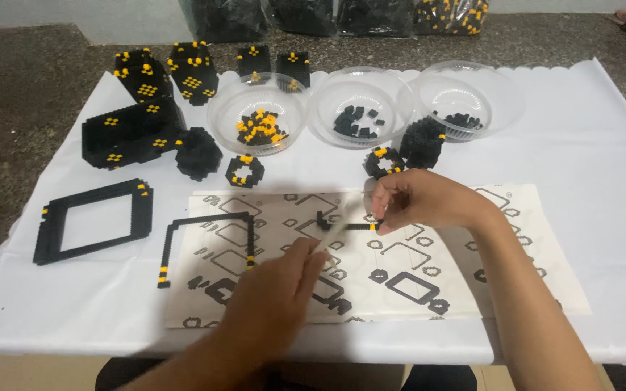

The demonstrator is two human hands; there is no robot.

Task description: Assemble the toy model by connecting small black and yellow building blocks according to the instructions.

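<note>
Left hand [273,293]: nearest the camera, blurred; grip closed on a thin pale stick [330,233] whose tip reaches toward the strip.
Strip [343,225]: a short black brick row with a yellow end, lying on the printed sheet [530,282].
Right hand [418,200]: fingertips pinched shut on the strip's yellow end.
Technique: judged best to steady the strip flat on the sheet and press straight down, so the row does not buckle.
Beyond: three clear bowls [360,80] of bricks; finished black blocks [135,123] at far left of the surface [610,159].
</note>
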